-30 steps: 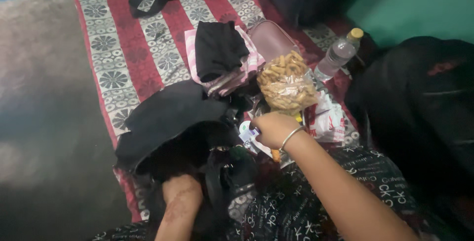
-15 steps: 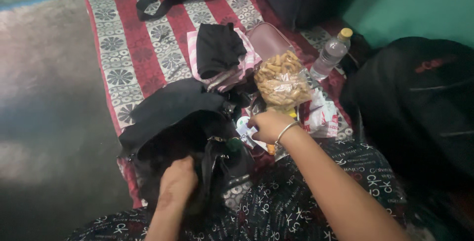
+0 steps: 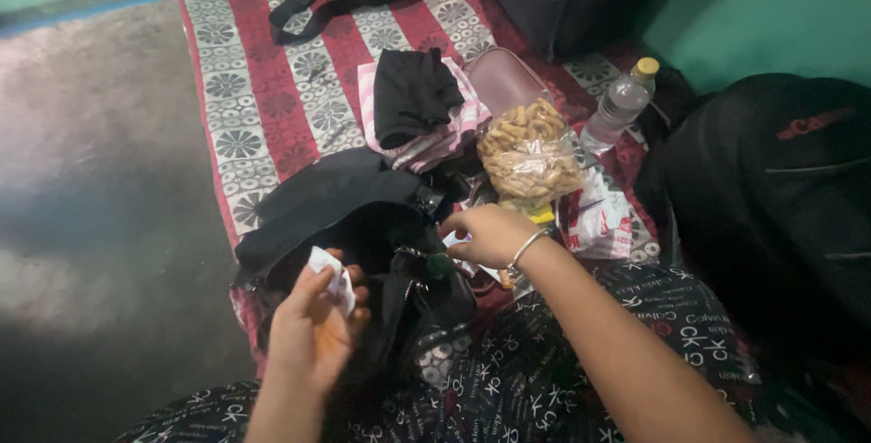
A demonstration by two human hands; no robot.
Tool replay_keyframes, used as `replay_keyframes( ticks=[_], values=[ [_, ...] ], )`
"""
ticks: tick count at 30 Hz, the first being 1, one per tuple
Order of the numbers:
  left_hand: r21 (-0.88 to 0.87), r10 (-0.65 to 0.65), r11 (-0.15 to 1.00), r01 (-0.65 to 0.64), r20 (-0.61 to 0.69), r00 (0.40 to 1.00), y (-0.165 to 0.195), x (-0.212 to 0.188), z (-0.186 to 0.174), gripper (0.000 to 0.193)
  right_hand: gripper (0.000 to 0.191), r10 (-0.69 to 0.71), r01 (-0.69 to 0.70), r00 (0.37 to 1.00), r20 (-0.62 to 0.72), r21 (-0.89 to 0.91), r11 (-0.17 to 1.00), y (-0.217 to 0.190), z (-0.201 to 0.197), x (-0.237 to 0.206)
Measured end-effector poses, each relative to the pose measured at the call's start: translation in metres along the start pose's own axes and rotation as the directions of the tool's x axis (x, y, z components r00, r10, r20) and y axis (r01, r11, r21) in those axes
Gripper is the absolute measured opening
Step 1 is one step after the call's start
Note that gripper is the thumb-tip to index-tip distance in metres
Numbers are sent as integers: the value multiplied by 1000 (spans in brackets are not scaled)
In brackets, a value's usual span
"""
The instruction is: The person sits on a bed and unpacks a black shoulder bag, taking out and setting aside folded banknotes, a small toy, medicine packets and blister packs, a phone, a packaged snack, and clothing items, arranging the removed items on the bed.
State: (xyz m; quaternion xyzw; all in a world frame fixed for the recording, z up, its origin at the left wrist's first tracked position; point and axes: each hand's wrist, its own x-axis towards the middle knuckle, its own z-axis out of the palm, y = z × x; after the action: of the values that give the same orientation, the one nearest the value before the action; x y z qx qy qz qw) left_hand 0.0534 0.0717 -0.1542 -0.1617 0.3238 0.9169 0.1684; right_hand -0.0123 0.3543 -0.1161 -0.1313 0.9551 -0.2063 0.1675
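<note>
An open black bag [image 3: 336, 216] lies on a patterned mat in front of my lap. My left hand [image 3: 313, 339] is raised over the bag's mouth and pinches a small white slip of paper [image 3: 334, 275]. My right hand [image 3: 490, 234], with a silver bangle on the wrist, rests at the bag's right edge, fingers curled on small items there; what it grips is hidden. A clear bag of fried snacks [image 3: 529, 153] sits just behind that hand.
Folded black cloth on pink striped fabric [image 3: 417, 103], a plastic water bottle [image 3: 620, 107], a white packet [image 3: 599, 221], a mauve pouch [image 3: 504, 80] and dark bags [image 3: 780, 198] surround the red patterned mat [image 3: 263, 89]. Grey floor [image 3: 100, 180] lies left.
My left hand has come up out of the black bag holding a white slip of paper. My right hand has stayed at the bag's right edge.
</note>
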Motion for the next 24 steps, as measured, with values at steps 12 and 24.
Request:
replay_keyframes(
  ticks=[12, 24],
  values=[
    [-342, -44, 939, 48, 20, 999, -40, 1, 65, 26, 37, -25, 37, 995, -99, 128, 991, -2, -12, -9],
    [-572, 63, 751, 331, 561, 826, -75, 13, 101, 35, 38, -21, 48, 986, -168, 157, 986, 10, -26, -15]
  ],
)
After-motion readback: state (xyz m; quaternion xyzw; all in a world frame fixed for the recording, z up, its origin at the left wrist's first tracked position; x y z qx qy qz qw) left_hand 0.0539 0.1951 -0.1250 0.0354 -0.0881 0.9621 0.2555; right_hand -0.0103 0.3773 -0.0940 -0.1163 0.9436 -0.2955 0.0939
